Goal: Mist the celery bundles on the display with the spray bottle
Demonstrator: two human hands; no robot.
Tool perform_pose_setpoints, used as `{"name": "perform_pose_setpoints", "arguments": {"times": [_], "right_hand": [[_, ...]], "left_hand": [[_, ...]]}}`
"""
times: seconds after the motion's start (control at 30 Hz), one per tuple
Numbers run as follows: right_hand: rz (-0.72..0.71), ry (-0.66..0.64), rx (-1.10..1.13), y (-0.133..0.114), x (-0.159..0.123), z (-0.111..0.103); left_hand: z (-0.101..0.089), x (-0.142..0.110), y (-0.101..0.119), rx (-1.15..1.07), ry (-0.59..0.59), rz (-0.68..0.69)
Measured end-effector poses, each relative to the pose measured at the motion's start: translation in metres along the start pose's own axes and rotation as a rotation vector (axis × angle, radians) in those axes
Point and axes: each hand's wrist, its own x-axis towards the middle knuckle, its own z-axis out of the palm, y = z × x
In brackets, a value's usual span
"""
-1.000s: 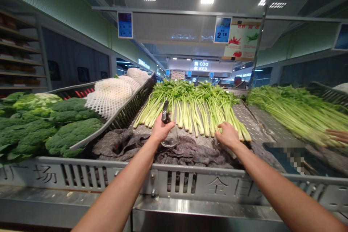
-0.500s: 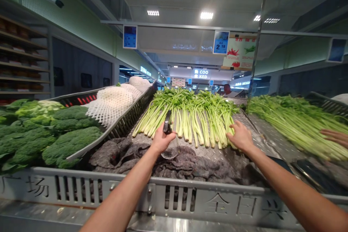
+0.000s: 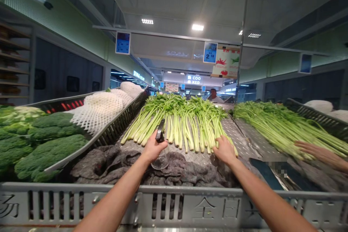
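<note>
My left hand [image 3: 153, 148] is closed round a clear spray bottle [image 3: 161, 152] with a black nozzle, held over the near end of the metal tray [image 3: 244, 141]. A row of green celery stalks [image 3: 179, 121] lies on that tray, cut ends toward me. My right hand [image 3: 223, 149] rests on the stalk ends at the right of the row, fingers curled against them. Dark grey cloths [image 3: 108, 161] lie bunched under both hands.
Broccoli [image 3: 40, 141] and white foam-netted produce [image 3: 100, 107] fill the bins on the left. A second celery bed [image 3: 282, 127] lies on the right, where another person's hand [image 3: 318, 152] rests. A slotted metal rail [image 3: 174, 203] runs along the front. A person stands far behind.
My right hand slid left and nearer along the stalk ends after reaching to the row's right edge. The left hand kept hold of the spray bottle. The camera view shifted slightly.
</note>
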Motion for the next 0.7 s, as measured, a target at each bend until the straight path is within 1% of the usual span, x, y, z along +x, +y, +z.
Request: {"name": "perform_pose_setpoints", "arguments": {"times": [0.27,0.43,0.57,0.7], "right_hand": [[0.022,-0.014,0.006,0.0026,0.0006,0.0014],[0.031,-0.04,0.014,0.0042,0.0006,0.0016],[0.038,-0.048,0.01,0.0032,-0.0002,-0.001],[0.047,-0.063,0.006,0.0012,-0.0008,-0.0043]], "left_hand": [[0.0008,0.001,-0.0038,0.013,0.013,0.034],[0.0036,0.0002,-0.0088,-0.033,0.033,0.04],[0.0037,-0.0001,-0.0083,-0.091,0.055,0.072],[0.0035,0.0003,-0.008,-0.081,0.026,0.088]]}}
